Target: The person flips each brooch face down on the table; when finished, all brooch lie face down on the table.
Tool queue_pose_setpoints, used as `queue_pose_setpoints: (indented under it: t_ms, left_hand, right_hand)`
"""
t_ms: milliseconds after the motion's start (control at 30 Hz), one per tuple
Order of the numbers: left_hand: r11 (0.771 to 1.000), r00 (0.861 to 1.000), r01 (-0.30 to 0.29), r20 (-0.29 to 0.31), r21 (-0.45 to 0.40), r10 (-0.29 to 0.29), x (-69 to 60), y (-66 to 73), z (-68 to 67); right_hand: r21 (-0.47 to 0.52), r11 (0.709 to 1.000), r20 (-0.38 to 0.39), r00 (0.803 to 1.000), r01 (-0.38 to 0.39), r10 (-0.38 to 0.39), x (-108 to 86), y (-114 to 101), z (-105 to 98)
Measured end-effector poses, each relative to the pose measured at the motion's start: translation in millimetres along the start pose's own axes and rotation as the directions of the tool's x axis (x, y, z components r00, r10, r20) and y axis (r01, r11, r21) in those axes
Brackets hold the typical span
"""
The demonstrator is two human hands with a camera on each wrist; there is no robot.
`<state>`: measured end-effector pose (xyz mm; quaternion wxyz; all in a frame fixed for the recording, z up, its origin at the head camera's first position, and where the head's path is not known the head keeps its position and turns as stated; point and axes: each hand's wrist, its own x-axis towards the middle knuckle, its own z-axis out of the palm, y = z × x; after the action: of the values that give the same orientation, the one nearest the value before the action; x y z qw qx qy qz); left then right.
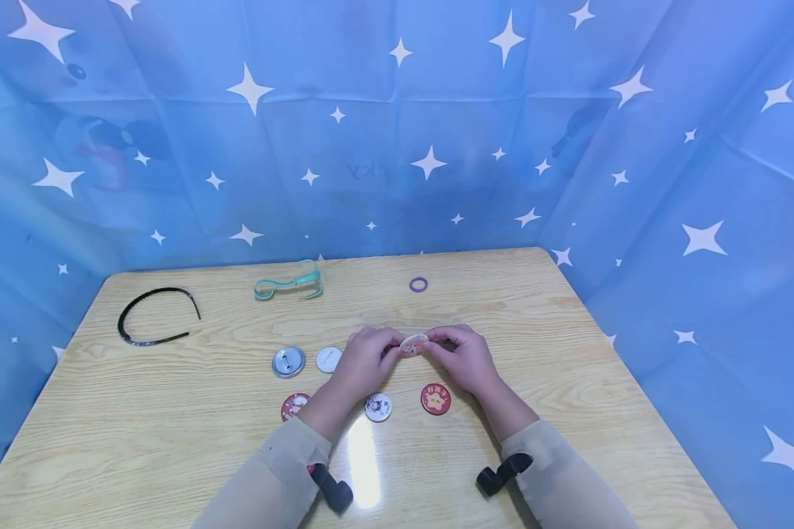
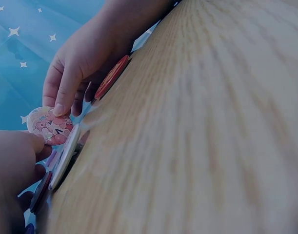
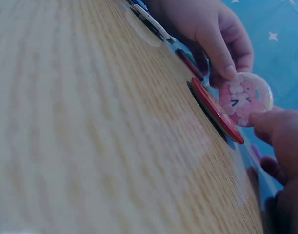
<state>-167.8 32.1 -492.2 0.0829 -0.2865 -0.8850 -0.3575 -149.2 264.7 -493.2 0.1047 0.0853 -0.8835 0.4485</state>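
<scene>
A round pin badge with a pink cartoon print (image 1: 414,344) is held just above the table between both hands. My left hand (image 1: 365,358) pinches its left edge, and my right hand (image 1: 462,357) pinches the right edge. In the right wrist view the badge's printed face (image 3: 241,99) shows thumbs at opposite sides. Nearest the hands lie a red badge with a yellow star (image 1: 435,398) and a white badge with a small figure (image 1: 378,406). Partly behind my left forearm is another red badge (image 1: 294,405).
Left of the hands, a silver-backed badge (image 1: 288,361) and a white-backed badge (image 1: 328,359) lie pin side up. Farther back are a black headband (image 1: 129,312), a teal looped item (image 1: 294,281) and a purple ring (image 1: 418,284). A starry blue curtain (image 1: 370,132) hangs behind the wooden table (image 1: 569,455).
</scene>
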Motion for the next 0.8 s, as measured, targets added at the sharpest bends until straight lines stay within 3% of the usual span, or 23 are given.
queue_pose_setpoints:
  t_ms: [500, 800]
  left_hand:
    - [0.999, 0.999, -0.045, 0.014, -0.012, 0.045, -0.9, -0.8, -0.6]
    - [0.999, 0.998, -0.034, 0.051, 0.010, 0.033, -2.1, -0.9, -0.9]
  right_hand:
    - [0.019, 0.999, -0.040, 0.998, 0.039, -0.038, 0.6, 3.7, 2.3]
    - [-0.039, 0.997, 0.019, 0.998, 0.069, -0.068, 0.5, 3.4, 0.2]
